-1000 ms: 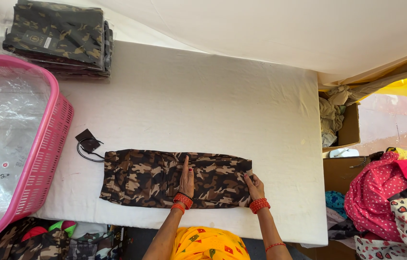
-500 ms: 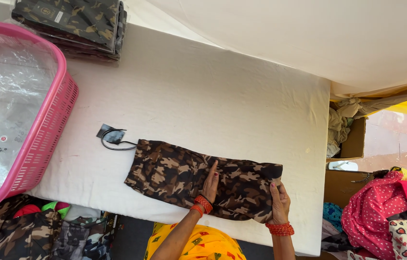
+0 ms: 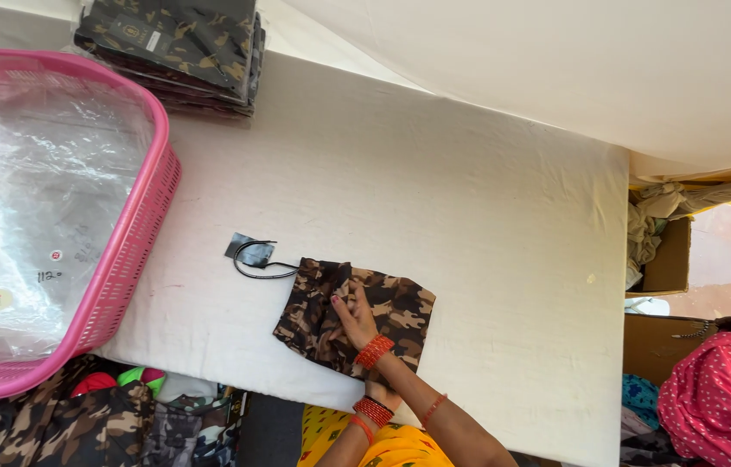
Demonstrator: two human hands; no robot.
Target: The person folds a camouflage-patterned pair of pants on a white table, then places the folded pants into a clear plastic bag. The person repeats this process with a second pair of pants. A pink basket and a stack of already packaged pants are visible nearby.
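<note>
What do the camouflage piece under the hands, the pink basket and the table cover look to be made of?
Camouflage garment: woven cloth, matte, soft folds; likely cotton blend. Right hand presses it flat; left hand is at its near edge. Pink basket: moulded plastic, slightly glossy lattice wall. Table cover: off-white fabric, matte, faintly wrinkled.

The folded garment (image 3: 357, 318) lies on the tabletop (image 3: 469, 190) near its front edge, right before me; my right hand (image 3: 355, 322) rests flat on it, and my left hand (image 3: 383, 393) sits at its near edge, under the right wrist; a tag on a cord (image 3: 255, 255) lies just left of the garment, touching it; a basket (image 3: 136, 251) stands at the left edge with plastic bags (image 3: 28, 199) in it; a stack of packed garments (image 3: 177, 47) sits at the far left corner; boxes (image 3: 668, 259) and a heap of cloth (image 3: 711, 380) lie off to the right.
</note>
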